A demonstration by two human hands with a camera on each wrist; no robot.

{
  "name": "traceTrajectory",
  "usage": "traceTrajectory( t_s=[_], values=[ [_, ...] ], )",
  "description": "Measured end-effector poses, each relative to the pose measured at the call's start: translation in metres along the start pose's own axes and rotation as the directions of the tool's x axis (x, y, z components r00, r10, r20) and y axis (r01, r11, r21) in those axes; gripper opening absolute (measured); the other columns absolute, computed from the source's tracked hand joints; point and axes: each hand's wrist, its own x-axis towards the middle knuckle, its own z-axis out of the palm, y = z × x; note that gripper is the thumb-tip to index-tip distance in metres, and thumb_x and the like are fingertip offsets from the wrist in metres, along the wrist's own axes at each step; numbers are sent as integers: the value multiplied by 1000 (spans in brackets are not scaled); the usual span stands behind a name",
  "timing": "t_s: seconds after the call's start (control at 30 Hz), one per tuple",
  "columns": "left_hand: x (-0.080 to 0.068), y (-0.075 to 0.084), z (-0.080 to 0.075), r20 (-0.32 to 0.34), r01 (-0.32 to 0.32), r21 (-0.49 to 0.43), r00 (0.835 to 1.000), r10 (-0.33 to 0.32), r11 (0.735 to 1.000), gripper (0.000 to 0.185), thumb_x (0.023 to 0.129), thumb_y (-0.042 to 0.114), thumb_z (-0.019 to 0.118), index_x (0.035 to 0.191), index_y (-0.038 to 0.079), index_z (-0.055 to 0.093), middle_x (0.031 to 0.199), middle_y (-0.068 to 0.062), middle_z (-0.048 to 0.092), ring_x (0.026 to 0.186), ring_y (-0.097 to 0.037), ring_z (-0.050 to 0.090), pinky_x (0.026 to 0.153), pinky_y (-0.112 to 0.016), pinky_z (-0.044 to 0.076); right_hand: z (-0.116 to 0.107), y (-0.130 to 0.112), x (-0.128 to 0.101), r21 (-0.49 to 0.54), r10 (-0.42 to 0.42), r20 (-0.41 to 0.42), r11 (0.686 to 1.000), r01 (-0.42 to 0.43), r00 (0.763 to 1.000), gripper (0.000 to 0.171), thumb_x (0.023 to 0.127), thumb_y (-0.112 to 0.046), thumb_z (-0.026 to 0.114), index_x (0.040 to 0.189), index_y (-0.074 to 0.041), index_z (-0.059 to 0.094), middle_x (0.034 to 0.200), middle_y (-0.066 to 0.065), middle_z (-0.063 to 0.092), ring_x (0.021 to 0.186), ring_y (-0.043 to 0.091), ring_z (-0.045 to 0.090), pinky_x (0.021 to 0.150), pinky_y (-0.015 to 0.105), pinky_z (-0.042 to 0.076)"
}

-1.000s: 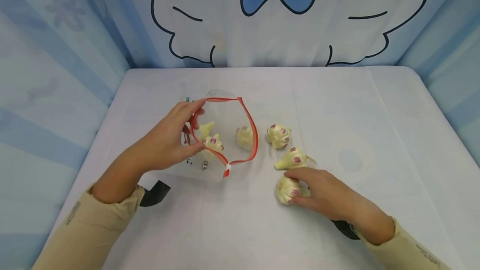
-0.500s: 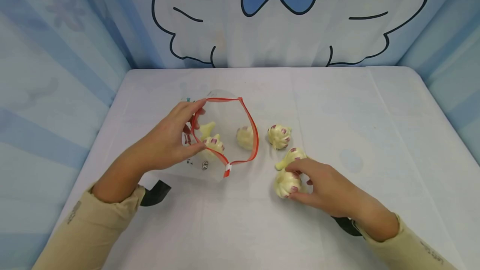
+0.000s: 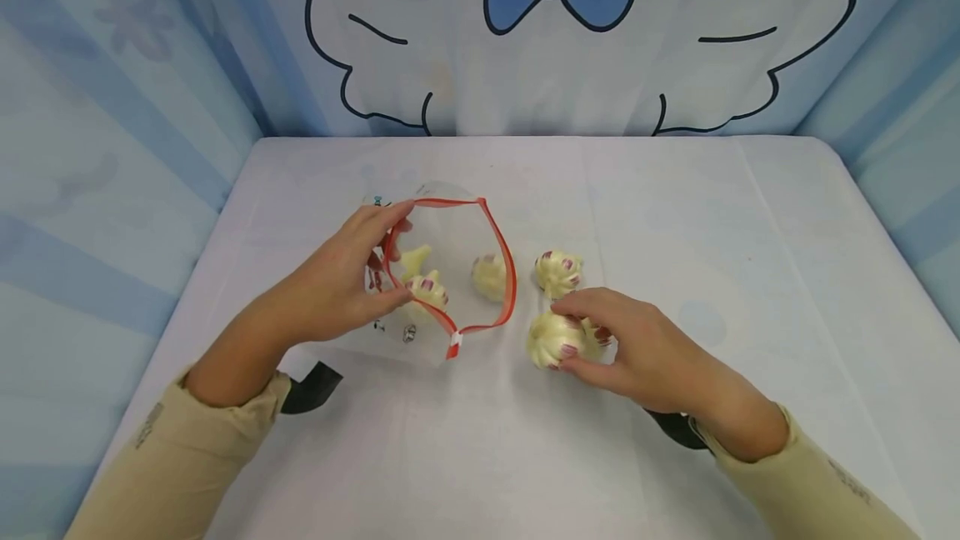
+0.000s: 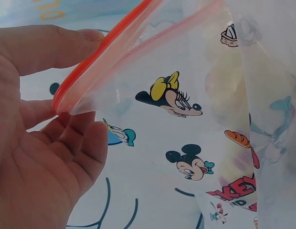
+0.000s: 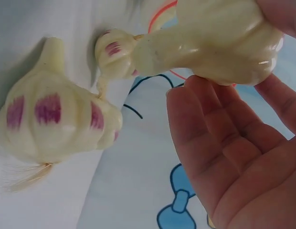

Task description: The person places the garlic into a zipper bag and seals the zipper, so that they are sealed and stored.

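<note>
While the left hand (image 3: pixel 341 277) keeps its thumb and forefinger pinched on the red rim of the clear bag (image 3: pixel 513 277), mouth wide, I log the change on the right; the right hand (image 3: pixel 637 348) has shifted inward over the white table (image 3: pixel 750 257), thumb and fingers gripping the held bulb (image 3: pixel 551 342) from its sides, and that garlic is now closer to the mouth, in front of the half-covered bulb (image 3: pixel 596 343); the bag itself stays about where it was; I judge this a carry partway through, bulb outside the bag, a gap remaining.

One loose bulb (image 3: pixel 558 273) sits just beyond the right fingers, unmoved.

Hard to make out: I can't tell whether the held bulb is off the table or skimming it; its neck is lost in my head view, though the right wrist feed shows it, with the body cut off at the frame edge; pale shapes (image 3: pixel 426 290) show through the bag's left part, count unclear; for the hazy bulb (image 3: pixel 489 276) seen through the mouth, I can't say inside or behind; in the left wrist feed the bag runs out of frame and its contents blur behind printed cartoon figures (image 4: pixel 190 162).
</note>
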Motion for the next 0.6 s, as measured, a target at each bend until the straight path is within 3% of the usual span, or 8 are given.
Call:
traceTrajectory(
  t_s=[0.23,0.6],
  values=[
    [0,-2,0,3,-3,-16,1000,3,1000,89,84,6,80,155,1,28,131,-13,46,103,-21,48,82,-43,51,-4,0,20,-22,-18,3,1000,18,1000,51,77,-3,83,123,-3,62,117,4,65,92,14,61,68,33,56],
    [0,-1,-1,4,-2,-2,1000,2,1000,89,84,8,81,155,1,28,127,-12,46,103,-21,47,80,-41,51,-2,-4,56,-25,146,23,989,-145,989,44,84,-18,82,121,-1,64,113,4,67,100,18,63,74,35,55]
  ],
)
